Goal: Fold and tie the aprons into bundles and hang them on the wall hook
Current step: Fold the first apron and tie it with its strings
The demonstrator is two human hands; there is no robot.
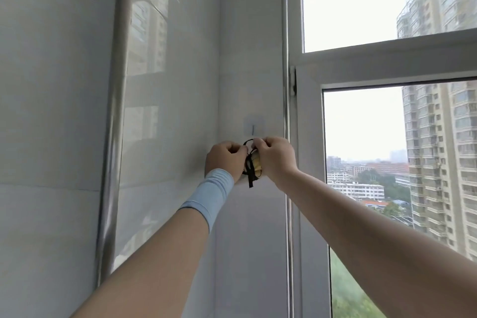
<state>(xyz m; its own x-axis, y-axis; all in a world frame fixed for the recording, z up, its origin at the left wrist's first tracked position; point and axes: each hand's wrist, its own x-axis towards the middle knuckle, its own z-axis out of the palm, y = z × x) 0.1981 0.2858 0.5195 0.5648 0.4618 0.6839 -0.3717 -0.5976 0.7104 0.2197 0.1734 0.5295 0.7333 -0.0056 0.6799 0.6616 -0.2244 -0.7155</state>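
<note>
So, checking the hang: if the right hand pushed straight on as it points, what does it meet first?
Probably the glossy white wall, close by the clear stick-on hook; the right hand pinches the black strap loop. Depth is unclear.

- No text, label, brand, number or sign can be read anywhere in the view.
</note>
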